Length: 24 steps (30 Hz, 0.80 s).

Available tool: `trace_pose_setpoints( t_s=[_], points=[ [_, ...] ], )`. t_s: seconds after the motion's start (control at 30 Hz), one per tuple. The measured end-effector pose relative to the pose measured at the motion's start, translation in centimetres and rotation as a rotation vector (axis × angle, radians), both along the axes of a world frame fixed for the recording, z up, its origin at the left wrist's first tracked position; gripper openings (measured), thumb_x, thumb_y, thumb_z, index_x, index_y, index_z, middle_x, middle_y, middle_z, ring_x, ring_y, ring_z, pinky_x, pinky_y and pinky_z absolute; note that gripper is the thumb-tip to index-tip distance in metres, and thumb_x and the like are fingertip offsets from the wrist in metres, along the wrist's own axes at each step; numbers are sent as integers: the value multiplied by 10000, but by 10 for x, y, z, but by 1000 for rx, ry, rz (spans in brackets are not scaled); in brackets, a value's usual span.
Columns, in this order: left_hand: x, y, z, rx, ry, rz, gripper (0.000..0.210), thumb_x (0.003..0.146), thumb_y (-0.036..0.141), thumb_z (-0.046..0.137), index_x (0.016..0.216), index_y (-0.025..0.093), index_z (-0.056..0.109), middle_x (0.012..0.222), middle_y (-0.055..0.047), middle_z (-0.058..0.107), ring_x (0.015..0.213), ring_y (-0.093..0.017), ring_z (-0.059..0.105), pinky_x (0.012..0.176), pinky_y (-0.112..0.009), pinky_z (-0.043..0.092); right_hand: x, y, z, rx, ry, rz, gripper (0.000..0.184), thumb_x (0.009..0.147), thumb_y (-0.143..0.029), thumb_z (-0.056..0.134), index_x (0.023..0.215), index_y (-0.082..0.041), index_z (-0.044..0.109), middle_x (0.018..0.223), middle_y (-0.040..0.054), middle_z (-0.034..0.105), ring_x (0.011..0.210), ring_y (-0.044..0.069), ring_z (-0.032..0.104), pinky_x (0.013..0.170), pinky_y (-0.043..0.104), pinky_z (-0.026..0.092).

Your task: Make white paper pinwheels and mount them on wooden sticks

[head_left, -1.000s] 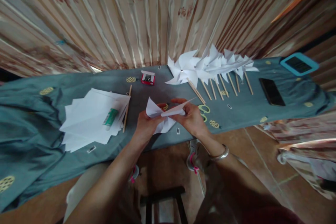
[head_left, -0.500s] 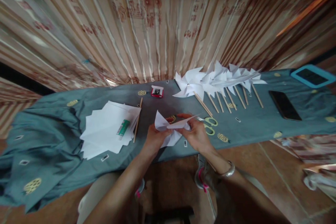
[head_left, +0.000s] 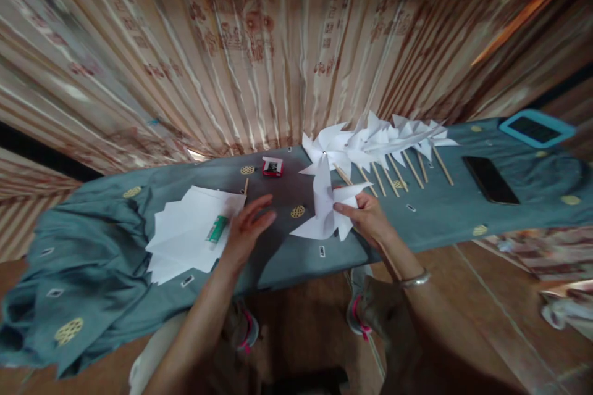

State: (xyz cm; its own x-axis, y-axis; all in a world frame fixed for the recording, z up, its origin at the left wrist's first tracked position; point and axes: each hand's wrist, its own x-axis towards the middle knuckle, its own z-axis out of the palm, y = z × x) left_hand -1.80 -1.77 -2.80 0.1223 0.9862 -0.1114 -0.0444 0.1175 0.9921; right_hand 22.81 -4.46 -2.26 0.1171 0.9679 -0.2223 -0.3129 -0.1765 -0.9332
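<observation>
My right hand (head_left: pixel 365 217) pinches a white paper pinwheel (head_left: pixel 325 213) by its right side, thumb on the front, its blades spread above the table. My left hand (head_left: pixel 248 225) is off the pinwheel, fingers apart and holding nothing, over the right edge of a stack of white paper sheets (head_left: pixel 178 231). A green glue stick (head_left: pixel 216 228) lies on those sheets. Just beyond the left fingers, the tip of a wooden stick (head_left: pixel 246 185) shows; the hand hides the rest. The scissors are hidden from view.
Several finished pinwheels (head_left: pixel 370 142) on wooden sticks lie in a row at the back. A small red box (head_left: pixel 273 166) with dark contents stands open left of them. To the right are a black phone (head_left: pixel 491 179) and a blue-framed device (head_left: pixel 537 128). A curtain (head_left: pixel 278 74) hangs behind.
My left hand has let go of the paper pinwheel and moved left toward the stick and sheets. The right hand has shifted slightly right with the pinwheel, which now faces me more openly.
</observation>
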Motion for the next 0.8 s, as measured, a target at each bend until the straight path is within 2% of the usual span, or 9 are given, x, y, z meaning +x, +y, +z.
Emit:
trace_pose_setpoints(
  t_s=[0.07,0.1,0.2,0.27,0.37,0.47,0.57,0.7,0.8],
  points=[
    [-13,14,-5,133,216,151,414,698,369,720,1071,193,695,1238,-91,651,1204,-268,553,997,-377,442,0,-2,3,-2,100,37,375,502,-339,885,799,-194,708,725,6,756,606,182,684,647,324,547],
    [-19,21,-8,177,305,160,403,722,366,684,1084,189,685,1257,-94,637,1197,-268,558,989,-380,450,0,-3,4,0,143,50,378,497,-341,888,799,-199,711,717,2,755,606,183,688,648,322,551],
    [-29,43,-11,306,566,152,369,764,303,584,1089,155,674,1237,-131,640,1141,-273,585,985,-414,453,-3,-5,6,15,221,94,370,496,-337,892,791,-202,715,716,1,754,649,195,705,668,322,558],
    [-32,58,-10,390,754,119,356,766,281,577,1080,147,678,1219,-138,653,1160,-283,569,1044,-428,396,-4,-6,6,21,235,118,356,501,-338,890,777,-201,713,725,1,754,674,200,710,690,331,562],
    [-34,79,-9,327,920,93,395,765,269,578,1123,118,656,1211,-159,653,1160,-306,565,1035,-424,390,-3,-8,5,7,249,131,363,489,-326,892,783,-206,715,730,-10,751,666,196,707,702,336,564],
    [-34,94,-10,263,934,71,474,710,264,636,1155,99,632,1111,-170,688,911,-302,658,903,-426,467,-2,-10,3,-19,272,132,367,483,-291,893,798,-205,726,736,-11,750,652,178,697,696,315,560],
    [-32,103,-13,229,904,66,383,620,214,694,998,150,691,971,-118,725,867,-293,662,893,-404,460,-1,-12,2,-29,287,126,344,495,-264,888,795,-204,731,736,-12,749,642,157,686,681,288,557],
    [-25,112,-15,160,791,85,182,565,168,687,746,184,698,649,-34,687,779,-280,660,844,-401,462,-1,-13,2,-14,285,142,349,505,-276,885,812,-207,733,733,-17,750,630,154,690,684,286,565],
    [-13,109,-8,129,629,87,135,567,209,691,697,174,687,604,-12,667,699,-233,649,763,-360,484,-2,-12,2,-7,279,133,349,498,-289,885,797,-199,730,736,-6,756,626,170,695,677,299,571]
  ],
)
